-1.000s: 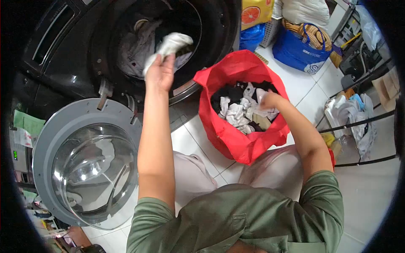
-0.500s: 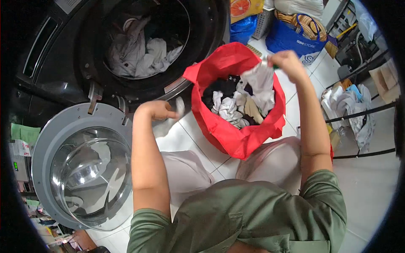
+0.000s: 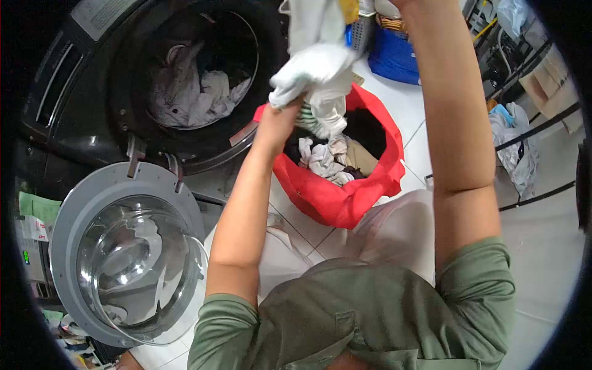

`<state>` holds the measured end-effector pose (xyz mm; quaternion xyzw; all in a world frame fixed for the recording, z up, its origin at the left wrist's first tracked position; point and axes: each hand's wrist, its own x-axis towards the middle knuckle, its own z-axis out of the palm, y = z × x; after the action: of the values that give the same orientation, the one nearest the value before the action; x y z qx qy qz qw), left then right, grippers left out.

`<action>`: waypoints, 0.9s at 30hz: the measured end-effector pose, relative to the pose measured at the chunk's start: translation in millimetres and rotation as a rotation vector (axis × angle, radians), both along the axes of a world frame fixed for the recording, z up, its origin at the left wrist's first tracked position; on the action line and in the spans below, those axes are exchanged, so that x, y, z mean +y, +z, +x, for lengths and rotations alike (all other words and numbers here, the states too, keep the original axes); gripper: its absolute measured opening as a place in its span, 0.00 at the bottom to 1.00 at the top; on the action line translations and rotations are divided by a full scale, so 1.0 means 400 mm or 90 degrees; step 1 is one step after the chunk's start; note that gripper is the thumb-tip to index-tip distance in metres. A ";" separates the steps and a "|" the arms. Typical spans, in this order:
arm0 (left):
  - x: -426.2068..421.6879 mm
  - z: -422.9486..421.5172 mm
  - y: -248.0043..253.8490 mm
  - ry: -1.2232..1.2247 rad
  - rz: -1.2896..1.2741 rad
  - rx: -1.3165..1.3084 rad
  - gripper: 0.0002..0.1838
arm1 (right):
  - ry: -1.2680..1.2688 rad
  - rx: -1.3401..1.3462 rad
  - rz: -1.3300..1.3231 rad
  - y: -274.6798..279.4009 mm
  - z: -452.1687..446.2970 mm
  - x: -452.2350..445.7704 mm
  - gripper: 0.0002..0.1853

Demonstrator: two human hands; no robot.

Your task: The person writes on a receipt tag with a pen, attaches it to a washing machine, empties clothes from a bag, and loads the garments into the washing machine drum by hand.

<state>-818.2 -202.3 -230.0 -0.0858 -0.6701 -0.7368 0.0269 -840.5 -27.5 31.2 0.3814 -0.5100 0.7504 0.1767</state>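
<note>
My left hand (image 3: 282,120) grips white cloth (image 3: 317,74) above the left rim of a red bag (image 3: 345,200). The cloth hangs over the bag and reaches up to the top of the view. My right hand (image 3: 404,4) is at the top edge, mostly cut off, so its fingers and hold cannot be made out. White, beige and black clothes (image 3: 324,161) lie inside the bag. More pale laundry (image 3: 197,98) sits in the open drum of a black front-loading machine (image 3: 92,105) at the left.
The machine's round glass door (image 3: 132,253) stands open at the lower left. Behind the red bag are a blue bag (image 3: 394,58) and a grey basket (image 3: 361,31). A black-barred rack (image 3: 536,132) with a plastic bag stands at the right.
My right hand has risen from the red bag to the top edge. My left hand has moved from the machine's opening to the bag, and white cloth is now raised above it.
</note>
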 end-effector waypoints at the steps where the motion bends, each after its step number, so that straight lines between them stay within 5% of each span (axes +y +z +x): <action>1: -0.037 -0.015 0.003 0.038 0.001 -0.024 0.18 | -0.212 -0.054 0.043 0.006 0.004 -0.016 0.12; 3: -0.138 -0.046 0.016 0.114 0.008 -0.074 0.14 | -0.414 0.043 -0.020 -0.025 -0.011 0.035 0.11; 5: -0.200 -0.039 0.055 0.191 0.125 -0.120 0.17 | -0.321 0.047 -0.162 -0.058 -0.133 0.140 0.10; 6: -0.202 -0.029 0.074 0.203 0.139 -0.062 0.18 | -0.339 -0.109 -0.212 -0.080 -0.109 0.095 0.08; 8: -0.190 -0.038 0.050 0.058 0.325 -0.048 0.21 | -0.239 -0.219 -0.021 -0.180 -0.141 0.024 0.13; 9: -0.160 -0.036 0.045 -0.035 0.408 -0.075 0.22 | 0.020 -0.108 0.256 -0.278 -0.180 0.022 0.14; 10: -0.125 -0.026 0.052 -0.044 0.348 -0.079 0.23 | 0.213 -0.196 0.348 -0.297 -0.116 -0.027 0.13; 11: -0.101 -0.019 0.057 -0.056 0.291 -0.086 0.24 | 0.213 -0.155 0.405 -0.331 -0.090 -0.064 0.13; 13: -0.122 -0.070 0.039 -0.025 0.354 -0.107 0.18 | 0.166 -0.124 0.397 -0.405 -0.126 -0.070 0.16; 16: -0.258 -0.110 0.044 0.072 0.476 -0.159 0.22 | 0.160 -0.419 0.218 -0.536 -0.231 0.009 0.14; 19: -0.308 -0.134 0.104 0.390 0.412 -0.153 0.25 | -0.072 -0.422 0.547 -0.695 -0.262 0.064 0.14; 21: -0.432 -0.190 0.052 0.255 0.384 0.128 0.32 | -0.046 -0.452 0.829 -0.852 -0.254 0.107 0.09; 23: -0.437 -0.183 0.077 0.287 0.215 0.198 0.43 | -0.051 -0.099 1.285 -1.177 -0.278 0.175 0.21; 25: -0.506 -0.226 -0.018 0.353 0.185 -0.070 0.41 | 0.066 -0.204 1.514 -1.270 -0.205 0.202 0.30; 27: -0.422 -0.172 0.022 0.343 0.033 -0.367 0.36 | -0.041 -0.247 1.483 -1.340 -0.135 0.262 0.28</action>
<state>-886.9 -371.2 -221.1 0.3042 -0.6298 -0.7139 0.0326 -894.3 77.2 -504.7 0.1792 -0.9147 -0.1267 -0.3394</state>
